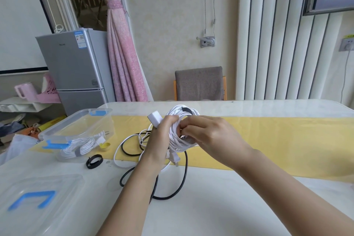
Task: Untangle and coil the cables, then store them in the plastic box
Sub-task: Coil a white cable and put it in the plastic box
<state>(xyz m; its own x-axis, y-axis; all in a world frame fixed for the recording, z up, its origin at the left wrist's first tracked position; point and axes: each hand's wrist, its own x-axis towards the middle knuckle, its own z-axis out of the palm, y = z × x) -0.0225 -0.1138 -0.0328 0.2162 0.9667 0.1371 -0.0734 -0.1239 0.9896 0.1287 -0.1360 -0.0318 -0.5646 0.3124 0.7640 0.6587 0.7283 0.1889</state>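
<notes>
Your left hand (161, 140) grips the white coil (177, 114); your right hand (208, 136) pinches its strands. A slack grip could spill loops.

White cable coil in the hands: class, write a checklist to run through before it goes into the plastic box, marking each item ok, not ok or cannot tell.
1. Grip on the white coil: the left hand and the right hand both hold it above the table: ok.
2. Black strap on the coil fastened: cannot tell.
3. Plastic box open, its lid lying apart on the table: ok.
4. Room in the box beside the coiled cable inside it: ok, as far as it shows.
5. Black cable coiled: not ok, it lies loose on the table.
</notes>
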